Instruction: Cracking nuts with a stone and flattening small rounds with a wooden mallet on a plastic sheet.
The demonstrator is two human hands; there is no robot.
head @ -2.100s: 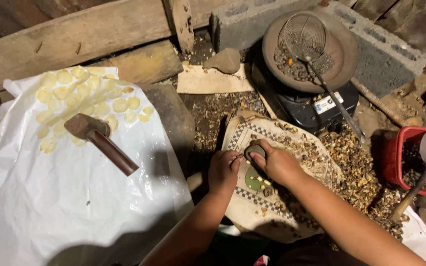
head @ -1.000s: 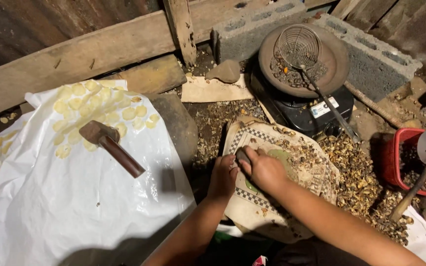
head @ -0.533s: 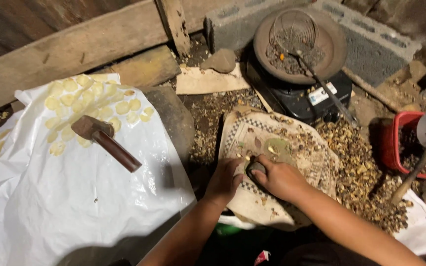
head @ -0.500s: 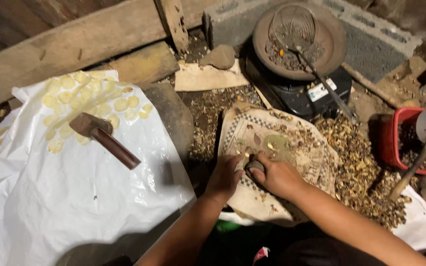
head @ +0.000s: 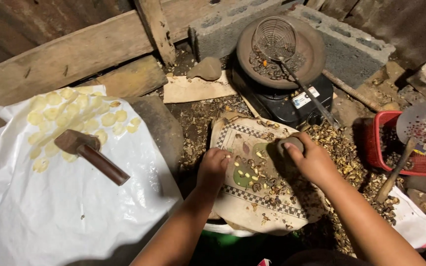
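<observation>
My right hand (head: 309, 160) grips a small dark stone (head: 290, 144) at the right side of a patterned cloth pad (head: 257, 212), raised near a heap of shells. My left hand (head: 213, 167) rests on the pad's left side, fingers curled over small kernels; whether it holds one is hidden. Several pale kernels and brown shell bits (head: 255, 173) lie on the pad between the hands.
A white plastic sheet (head: 50, 212) at left carries flattened yellow discs (head: 75, 113) and a hammer (head: 90, 154). Behind the pad a black stove (head: 292, 101) holds a pan with a wire skimmer (head: 275, 38). A red basket (head: 400, 148) and perforated ladle (head: 422, 125) stand right.
My right hand has carried the stone from the pad's left middle, beside my left hand, over to the pad's right side. Cracked kernels now lie exposed between the hands.
</observation>
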